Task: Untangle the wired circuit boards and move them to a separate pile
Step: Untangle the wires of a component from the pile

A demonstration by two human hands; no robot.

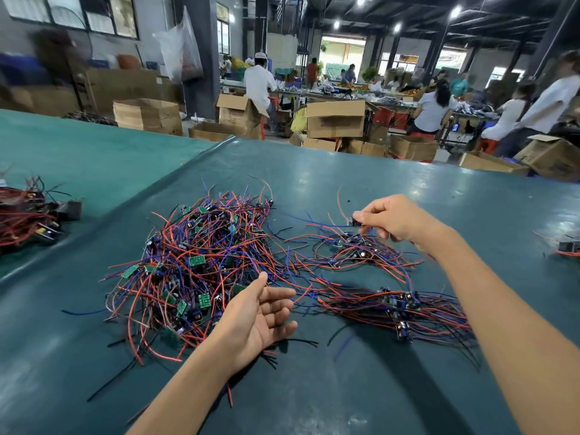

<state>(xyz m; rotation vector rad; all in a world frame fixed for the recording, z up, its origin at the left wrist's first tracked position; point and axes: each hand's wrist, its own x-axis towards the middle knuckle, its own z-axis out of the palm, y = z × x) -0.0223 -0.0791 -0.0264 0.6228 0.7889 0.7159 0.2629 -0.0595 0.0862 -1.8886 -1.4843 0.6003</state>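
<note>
head view: right hand [395,219] pinches a wired circuit board [356,221] over a smaller pile [354,248], right of the table's [314,390] middle. left hand [263,312] lies open, palm up, beside the tangled heap [201,262]. cardboard box [335,120] print is too blurred to read.

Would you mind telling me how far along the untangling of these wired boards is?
Done: a straightened bundle of boards lies apart at the right, with a looser small heap beyond it. In hand: the right hand pinches one wired board above that heap; the left hand is open, holding nothing. Left: the big tangled pile is by far the largest, so most of the work looks ahead.
</note>
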